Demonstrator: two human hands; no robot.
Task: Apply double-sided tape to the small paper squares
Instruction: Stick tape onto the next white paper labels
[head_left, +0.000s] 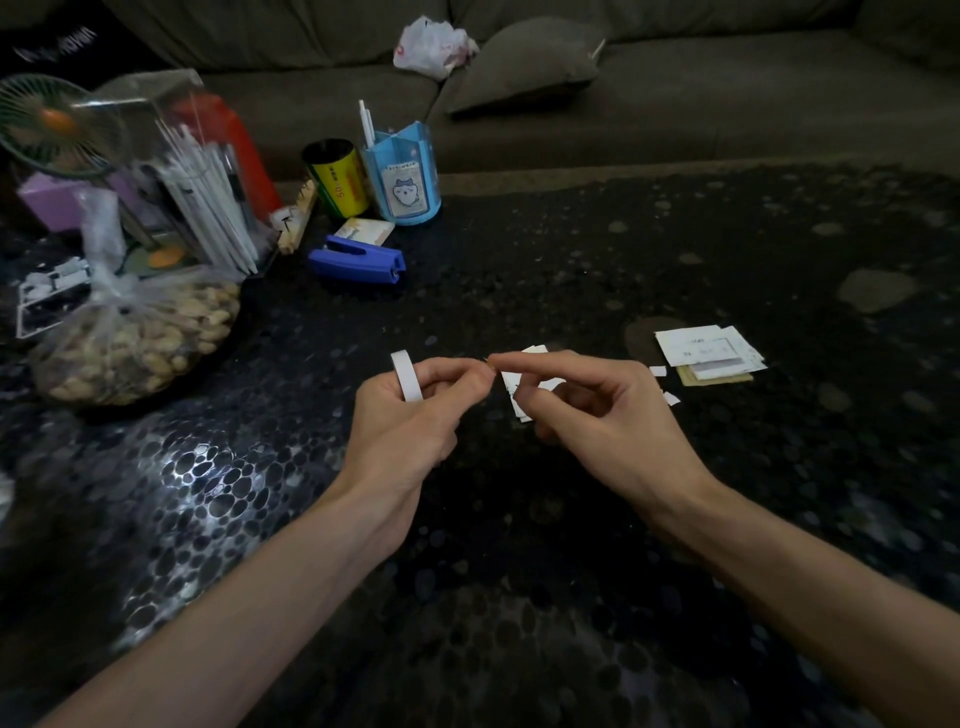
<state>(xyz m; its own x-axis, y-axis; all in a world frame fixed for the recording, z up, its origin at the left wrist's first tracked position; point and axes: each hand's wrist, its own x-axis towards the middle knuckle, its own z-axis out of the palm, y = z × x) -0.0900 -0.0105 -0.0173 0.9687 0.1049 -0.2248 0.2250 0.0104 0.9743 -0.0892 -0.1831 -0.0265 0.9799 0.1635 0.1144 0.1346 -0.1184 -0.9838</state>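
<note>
Just above the dark pebbled table (519, 519), near the middle of it, my two hands meet fingertip to fingertip; my left hand (400, 415) wears the roll of double-sided tape (406, 375) like a ring, threaded over the forefinger, thumb and forefinger pinching at what I take to be the loose end; my right hand (597, 410) pinches the same spot from the other side, its lower fingers curled, and whether it also grips one of the papers I cannot tell. Directly under and behind my right fingers lie the small paper squares (519, 400), a loose white cluster on the table, partly hidden by the hand; two stray scraps (670, 397) sit just to their right.

I judge I am in the pulling-off step: drawing a short length of tape free, nothing yet pressed onto a square. The next move calls for a clean tear or pull of a piece no wider than a square, then laying it flat on one without it curling back on my fingers.

Farther right rests a stack of larger papers (706, 353); far left stand a blue stapler (358, 260), a blue pen holder (402, 176), a yellow can (337, 179) and a bag of peanuts (135, 343); beyond the table runs a grey sofa (675, 93).
</note>
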